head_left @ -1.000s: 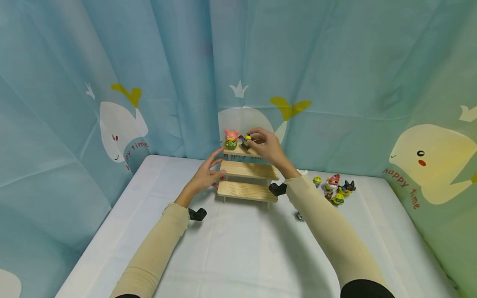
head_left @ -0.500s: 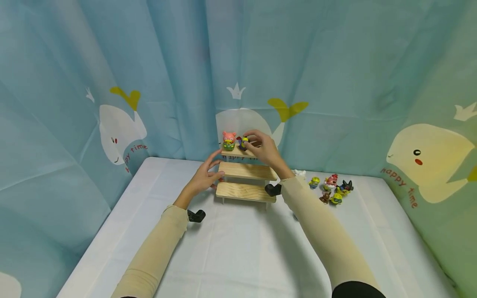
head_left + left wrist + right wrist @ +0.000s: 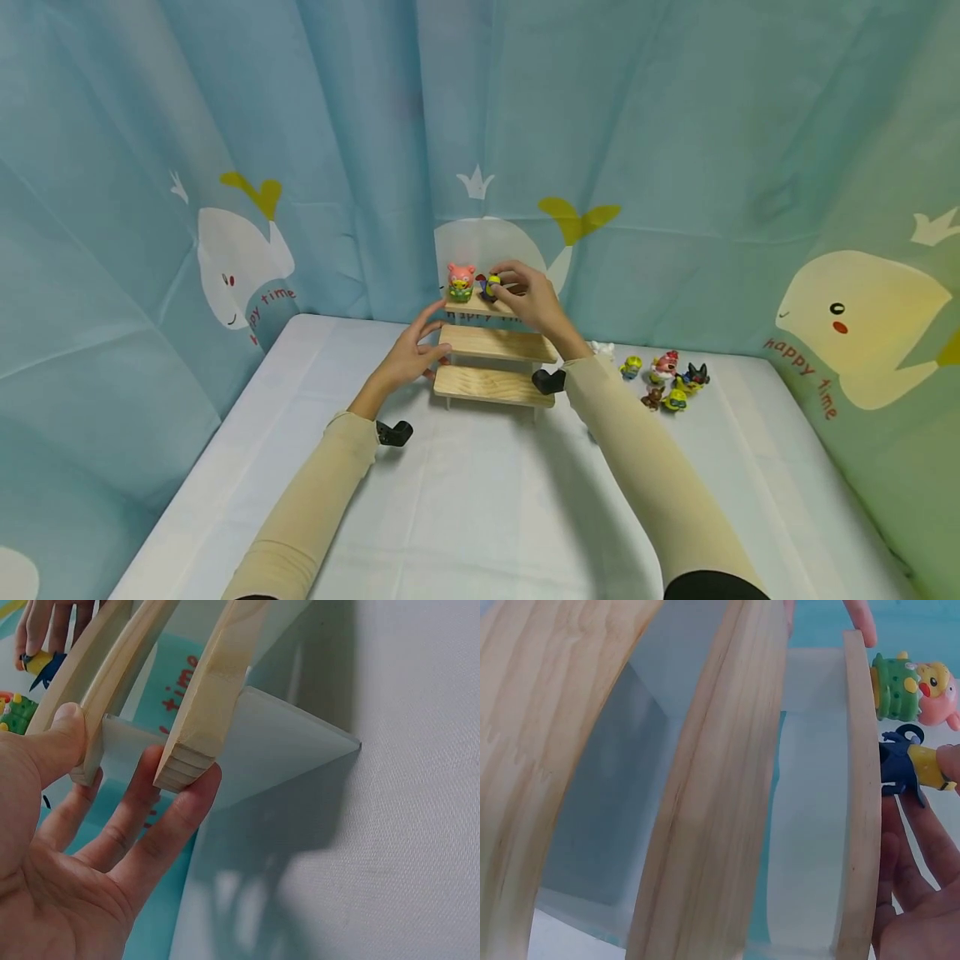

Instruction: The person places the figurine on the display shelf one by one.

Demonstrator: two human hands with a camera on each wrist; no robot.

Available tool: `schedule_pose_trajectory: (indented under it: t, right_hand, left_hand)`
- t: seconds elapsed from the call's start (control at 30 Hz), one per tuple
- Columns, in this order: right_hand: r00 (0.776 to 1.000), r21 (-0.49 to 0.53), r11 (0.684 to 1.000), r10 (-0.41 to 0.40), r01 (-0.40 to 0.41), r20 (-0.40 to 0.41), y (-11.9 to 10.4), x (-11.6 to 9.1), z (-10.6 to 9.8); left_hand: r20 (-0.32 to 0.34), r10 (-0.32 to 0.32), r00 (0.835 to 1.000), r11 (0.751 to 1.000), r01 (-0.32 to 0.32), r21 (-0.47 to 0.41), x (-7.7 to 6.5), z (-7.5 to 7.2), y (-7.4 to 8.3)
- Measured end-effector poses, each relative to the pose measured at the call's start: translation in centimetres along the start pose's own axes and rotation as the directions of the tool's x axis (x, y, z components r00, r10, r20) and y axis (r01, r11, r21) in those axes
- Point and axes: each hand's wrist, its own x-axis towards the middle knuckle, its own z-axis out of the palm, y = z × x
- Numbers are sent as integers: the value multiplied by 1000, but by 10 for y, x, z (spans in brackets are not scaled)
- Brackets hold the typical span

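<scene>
While pinching the blue-and-yellow figurine (image 3: 900, 766) upright in the right hand (image 3: 534, 300) — just right of the pink-hooded figurine (image 3: 461, 282) — grips the wooden stand (image 3: 495, 342) with the left hand (image 3: 407, 360)

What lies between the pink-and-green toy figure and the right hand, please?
A small yellow-and-blue toy figure lies there, pinched by the right hand, as the head view shows.
</scene>
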Motion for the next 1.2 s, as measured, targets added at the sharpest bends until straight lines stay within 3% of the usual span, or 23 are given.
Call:
schedule_pose_trajectory:
  t: [0.47,1.2]
  right_hand:
    - [1000,61,998,0,-1,16,-1,0,4]
    - [998,-22,1000,-18,19,56,-4,-3,-7]
  left_hand:
    - [2,0,1000,1000,0,17,-1,-1,1]
    - [-3,0,1000,1000,0,17,1,0,-1]
